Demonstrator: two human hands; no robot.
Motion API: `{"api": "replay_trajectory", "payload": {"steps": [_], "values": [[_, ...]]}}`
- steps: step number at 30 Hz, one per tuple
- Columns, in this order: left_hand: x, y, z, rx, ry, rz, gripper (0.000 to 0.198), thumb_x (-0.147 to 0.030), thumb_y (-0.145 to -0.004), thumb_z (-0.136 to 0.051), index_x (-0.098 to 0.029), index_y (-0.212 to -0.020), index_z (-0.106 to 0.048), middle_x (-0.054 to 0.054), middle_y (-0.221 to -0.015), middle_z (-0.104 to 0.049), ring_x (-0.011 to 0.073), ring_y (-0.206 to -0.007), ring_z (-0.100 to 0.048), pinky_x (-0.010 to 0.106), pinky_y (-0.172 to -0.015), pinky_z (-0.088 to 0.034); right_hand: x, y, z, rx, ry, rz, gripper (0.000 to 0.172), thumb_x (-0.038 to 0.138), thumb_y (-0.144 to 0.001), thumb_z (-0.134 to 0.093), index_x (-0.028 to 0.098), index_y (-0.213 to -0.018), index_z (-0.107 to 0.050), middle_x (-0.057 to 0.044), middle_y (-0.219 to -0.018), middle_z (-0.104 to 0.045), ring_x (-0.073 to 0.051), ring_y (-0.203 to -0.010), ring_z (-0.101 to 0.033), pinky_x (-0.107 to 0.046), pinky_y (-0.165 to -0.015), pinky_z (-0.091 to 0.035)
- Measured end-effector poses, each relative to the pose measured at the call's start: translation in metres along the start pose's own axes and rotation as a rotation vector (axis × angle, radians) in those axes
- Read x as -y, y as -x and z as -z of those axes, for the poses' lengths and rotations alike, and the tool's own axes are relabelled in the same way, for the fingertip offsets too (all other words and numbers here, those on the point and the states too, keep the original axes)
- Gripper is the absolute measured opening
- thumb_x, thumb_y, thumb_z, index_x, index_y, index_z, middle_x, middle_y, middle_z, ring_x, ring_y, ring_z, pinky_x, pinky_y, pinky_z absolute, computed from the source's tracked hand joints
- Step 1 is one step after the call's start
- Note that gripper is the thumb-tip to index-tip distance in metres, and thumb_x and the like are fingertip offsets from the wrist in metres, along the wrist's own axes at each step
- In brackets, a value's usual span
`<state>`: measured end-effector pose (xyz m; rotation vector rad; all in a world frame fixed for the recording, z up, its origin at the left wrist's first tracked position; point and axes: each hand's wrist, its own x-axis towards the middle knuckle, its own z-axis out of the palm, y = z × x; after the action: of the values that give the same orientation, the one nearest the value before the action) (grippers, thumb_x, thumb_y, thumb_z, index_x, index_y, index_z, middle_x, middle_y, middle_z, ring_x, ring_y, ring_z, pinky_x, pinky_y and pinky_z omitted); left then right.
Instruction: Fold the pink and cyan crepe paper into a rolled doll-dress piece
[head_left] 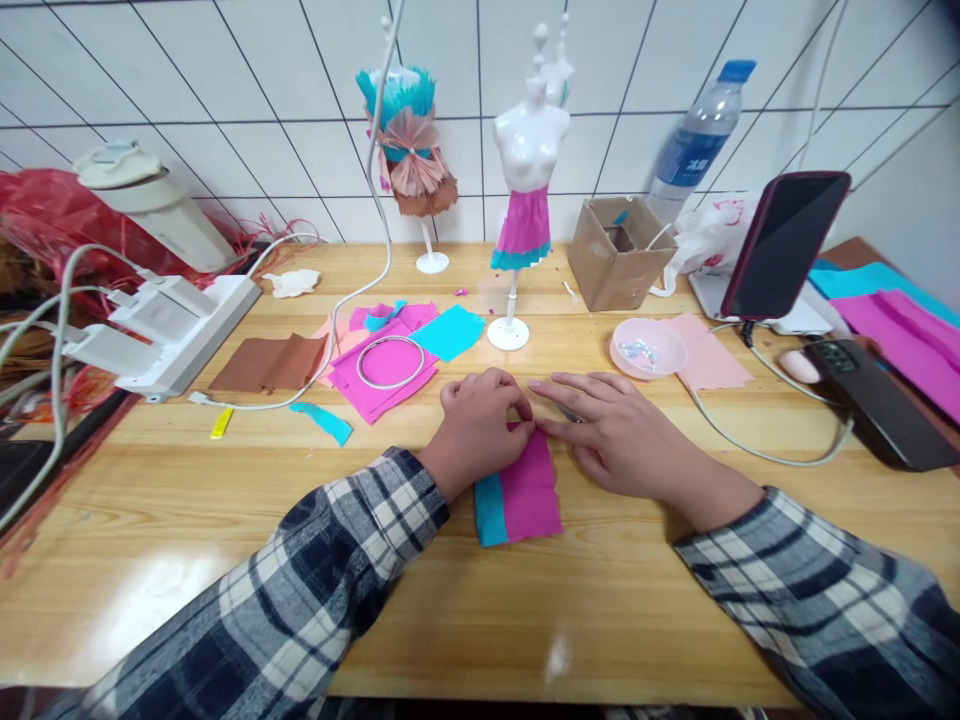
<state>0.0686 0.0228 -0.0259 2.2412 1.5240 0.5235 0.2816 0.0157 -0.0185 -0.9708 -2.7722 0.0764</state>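
A small piece of magenta crepe paper with a blue strip along its left side (517, 495) lies on the wooden table (225, 500) in front of me. My left hand (480, 425) is curled, pinching the top edge of this paper. My right hand (611, 430) rests beside it with fingers stretched out flat, the fingertips touching the paper's top right corner. Both arms wear a plaid shirt.
Behind stand a white mannequin in a magenta skirt (525, 190) and another with a blue and brown paper dress (409, 150). Loose paper sheets and a wire ring (390, 360), a pink dish (647, 347), cardboard box (616, 250), bottle (697, 130), propped phone (784, 245), power strip (172, 330) surround.
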Motion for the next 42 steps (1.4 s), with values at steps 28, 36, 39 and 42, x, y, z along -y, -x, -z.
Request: {"api": "replay_trajectory", "payload": {"steps": [28, 36, 39, 42], "values": [[0.006, 0.003, 0.004, 0.025, -0.019, -0.078, 0.012, -0.034, -0.082, -0.066, -0.026, -0.089, -0.071, 0.003, -0.101, -0.066, 0.0246, -0.102, -0.056, 0.043, -0.088, -0.035, 0.008, -0.021, -0.014, -0.130, -0.296, -0.381, 0.005, 0.025, -0.079, -0.070, 0.028, -0.078, -0.073, -0.003, -0.135, -0.059, -0.030, -0.122, -0.052, -0.055, -0.094, -0.040], [0.010, 0.003, 0.010, 0.053, -0.038, -0.128, 0.006, -0.025, -0.081, -0.064, -0.025, -0.080, -0.069, 0.000, -0.089, -0.071, 0.0218, -0.093, -0.062, 0.043, -0.087, -0.032, 0.006, -0.016, -0.009, -0.188, -0.233, -0.283, 0.020, 0.025, -0.084, -0.064, 0.026, -0.103, -0.071, -0.004, -0.134, -0.061, -0.027, -0.118, -0.054, -0.049, -0.095, -0.040], [0.011, 0.002, 0.010, 0.054, -0.052, -0.148, 0.008, -0.026, -0.083, -0.062, -0.025, -0.080, -0.070, 0.000, -0.087, -0.072, 0.0215, -0.089, -0.062, 0.045, -0.088, -0.031, 0.006, -0.015, -0.011, -0.179, -0.244, -0.317, 0.022, 0.028, -0.085, -0.064, 0.028, -0.105, -0.073, -0.003, -0.132, -0.062, -0.027, -0.115, -0.054, -0.048, -0.093, -0.041], [0.010, 0.003, 0.011, 0.040, -0.085, -0.169, 0.010, -0.026, -0.083, -0.062, -0.025, -0.079, -0.071, 0.000, -0.086, -0.073, 0.0224, -0.089, -0.062, 0.048, -0.091, -0.028, 0.007, -0.014, -0.010, -0.155, -0.214, -0.280, 0.017, 0.028, -0.085, -0.066, 0.031, -0.098, -0.075, -0.001, -0.132, -0.062, -0.027, -0.113, -0.054, -0.048, -0.092, -0.039]]}}
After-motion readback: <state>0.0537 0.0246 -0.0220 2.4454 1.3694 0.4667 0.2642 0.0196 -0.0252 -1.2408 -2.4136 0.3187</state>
